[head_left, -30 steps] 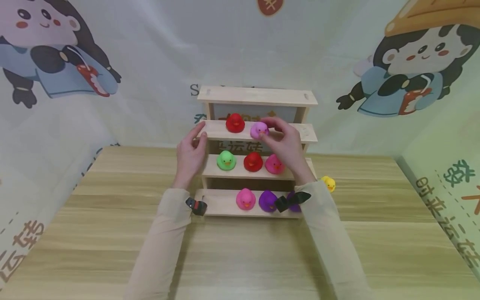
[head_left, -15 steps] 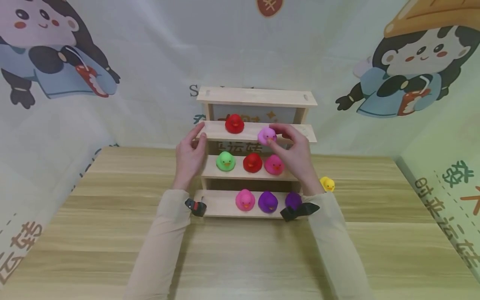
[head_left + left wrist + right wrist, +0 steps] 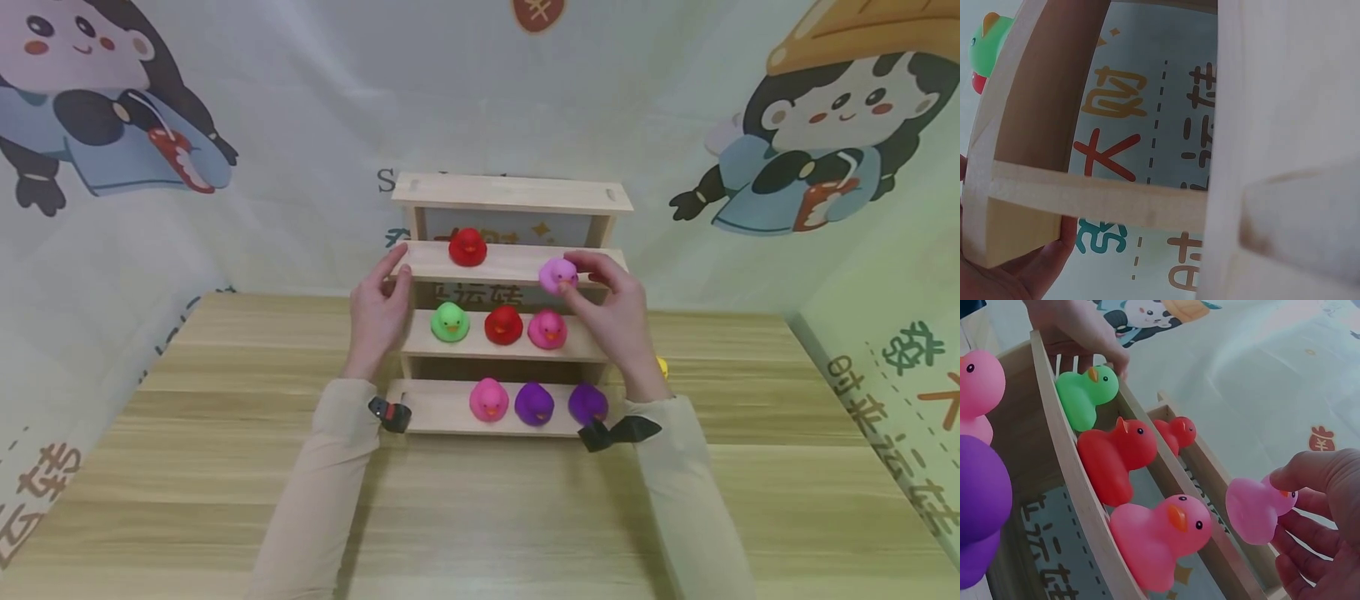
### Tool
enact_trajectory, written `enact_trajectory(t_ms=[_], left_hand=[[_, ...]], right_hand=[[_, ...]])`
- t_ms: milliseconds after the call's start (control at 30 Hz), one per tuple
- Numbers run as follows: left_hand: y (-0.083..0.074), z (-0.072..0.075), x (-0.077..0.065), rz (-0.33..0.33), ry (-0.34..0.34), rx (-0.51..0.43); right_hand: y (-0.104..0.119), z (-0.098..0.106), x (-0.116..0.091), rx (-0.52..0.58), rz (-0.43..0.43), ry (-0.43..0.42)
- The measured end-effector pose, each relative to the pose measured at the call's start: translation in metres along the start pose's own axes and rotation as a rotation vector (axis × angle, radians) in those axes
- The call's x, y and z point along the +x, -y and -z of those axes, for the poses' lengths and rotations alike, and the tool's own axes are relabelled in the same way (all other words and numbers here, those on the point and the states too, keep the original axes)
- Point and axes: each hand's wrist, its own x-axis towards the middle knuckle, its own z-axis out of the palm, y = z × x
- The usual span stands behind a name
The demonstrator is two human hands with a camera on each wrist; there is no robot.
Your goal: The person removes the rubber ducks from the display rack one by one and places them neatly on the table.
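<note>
My right hand (image 3: pixel 617 315) pinches a light purple rubber duck (image 3: pixel 557 275) between thumb and fingers, at the right part of the second tier from the top of a wooden stepped shelf (image 3: pixel 510 193). In the right wrist view the thumb lies on the head of this duck (image 3: pixel 1252 511). My left hand (image 3: pixel 380 318) grips the left end of that same tier; in the left wrist view its fingers curl round the wooden end. A red duck (image 3: pixel 468 248) sits on this tier, left of the held one.
One tier lower stand a green duck (image 3: pixel 450 322), a red duck (image 3: pixel 503 325) and a pink duck (image 3: pixel 547 330). A pink duck (image 3: pixel 489 400) and two purple ducks (image 3: pixel 534 404) line the bottom tier. Behind my right wrist a yellow duck (image 3: pixel 663 367) peeks out on the table (image 3: pixel 480 508).
My right hand has moved right along the second tier with the light purple duck, away from the red duck. The left hand keeps its place on the shelf's end.
</note>
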Motion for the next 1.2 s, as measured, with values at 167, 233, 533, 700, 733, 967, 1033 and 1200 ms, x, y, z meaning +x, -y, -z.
enact_trajectory(t_ms=[167, 233, 533, 700, 733, 967, 1033, 1200], left_hand=[[0.0, 0.0, 0.0, 0.006, 0.003, -0.002], [0.0, 0.0, -0.001, 0.007, 0.001, -0.004], [-0.002, 0.001, 0.0, 0.035, 0.017, 0.0], [-0.003, 0.002, 0.0, 0.041, 0.022, 0.0], [-0.003, 0.002, 0.0, 0.041, 0.023, 0.001], [-0.003, 0.004, 0.001, 0.047, 0.035, 0.006], [-0.003, 0.004, 0.001, 0.047, 0.036, 0.003], [-0.003, 0.004, 0.001, 0.056, 0.044, -0.007]], right_hand=[[-0.002, 0.005, -0.002, -0.006, -0.04, -0.009], [-0.005, 0.007, -0.002, -0.011, -0.042, -0.012], [-0.045, 0.025, -0.003, -0.05, -0.032, -0.033], [-0.047, 0.037, -0.004, -0.097, -0.005, -0.037], [-0.046, 0.038, -0.004, -0.106, -0.004, -0.037], [-0.043, 0.05, -0.007, -0.155, -0.024, -0.034], [-0.043, 0.053, -0.008, -0.165, -0.028, -0.037], [-0.046, 0.065, -0.011, -0.204, -0.031, -0.054]])
